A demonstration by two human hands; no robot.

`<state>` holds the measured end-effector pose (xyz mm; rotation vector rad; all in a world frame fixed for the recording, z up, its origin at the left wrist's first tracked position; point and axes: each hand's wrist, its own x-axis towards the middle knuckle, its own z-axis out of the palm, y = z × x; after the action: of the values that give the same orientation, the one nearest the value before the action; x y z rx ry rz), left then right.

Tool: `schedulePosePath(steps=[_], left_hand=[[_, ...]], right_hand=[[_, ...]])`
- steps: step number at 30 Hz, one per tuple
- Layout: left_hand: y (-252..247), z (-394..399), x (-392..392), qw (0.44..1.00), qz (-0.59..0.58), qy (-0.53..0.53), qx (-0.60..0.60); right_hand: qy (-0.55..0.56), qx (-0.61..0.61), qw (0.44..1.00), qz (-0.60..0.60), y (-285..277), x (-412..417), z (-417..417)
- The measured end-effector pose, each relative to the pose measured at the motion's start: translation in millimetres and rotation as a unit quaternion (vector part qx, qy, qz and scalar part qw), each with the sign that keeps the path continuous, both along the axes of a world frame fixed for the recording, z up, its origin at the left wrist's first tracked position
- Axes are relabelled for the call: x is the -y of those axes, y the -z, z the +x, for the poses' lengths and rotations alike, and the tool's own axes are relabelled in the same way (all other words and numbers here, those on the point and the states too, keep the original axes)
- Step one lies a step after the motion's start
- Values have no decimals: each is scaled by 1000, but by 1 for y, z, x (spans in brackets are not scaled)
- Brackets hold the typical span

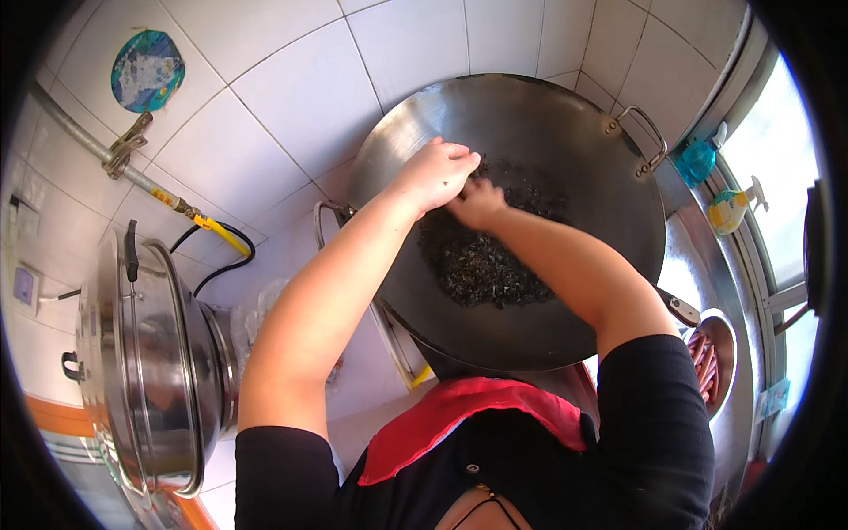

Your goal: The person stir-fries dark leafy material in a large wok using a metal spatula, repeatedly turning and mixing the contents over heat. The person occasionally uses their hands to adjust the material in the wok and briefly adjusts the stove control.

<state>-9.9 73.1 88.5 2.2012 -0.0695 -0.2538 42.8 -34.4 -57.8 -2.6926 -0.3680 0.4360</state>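
A large metal wok point(530, 338) with loop handles stands before me. Dark, crumbly food bits point(490, 271), mixed with small pale flecks, lie in its bottom. My left hand point(440, 173) is over the wok with its fingers bent; a few dark specks stick to its skin. Just beside it, lower and to the right, my right hand point(478, 204) is slightly blurred, its fingertips near or behind the left hand. Whether either hand holds any of the dark bits cannot be made out, since the fingers are partly hidden.
Stacked steel steamer pots point(159, 358) stand at the left, near a gas pipe point(79, 132) with a yellow hose. On the right are a knife handle point(681, 308), a metal bowl point(725, 344) of sausages, a blue spray bottle point(697, 162) and a yellow one point(727, 211) by the window.
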Motion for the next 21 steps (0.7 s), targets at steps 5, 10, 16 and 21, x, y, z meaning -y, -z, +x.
schedulePosePath(steps=[5, 10, 16, 21], left_hand=[[1, -6, -1, 996, 45, 0, 74], [9, 8, 6, 994, -47, -36, 94], [23, 23, 34, 926, -291, -201, -130], [48, 26, 87, 796, -553, -211, -125]], right_hand=[[-199, 27, 979, -42, -37, 9, -93], [-99, 62, 993, -22, -41, 31, -61], [186, -36, 909, 370, -85, 44, -24], [311, -85, 723, 611, -109, 40, -29]])
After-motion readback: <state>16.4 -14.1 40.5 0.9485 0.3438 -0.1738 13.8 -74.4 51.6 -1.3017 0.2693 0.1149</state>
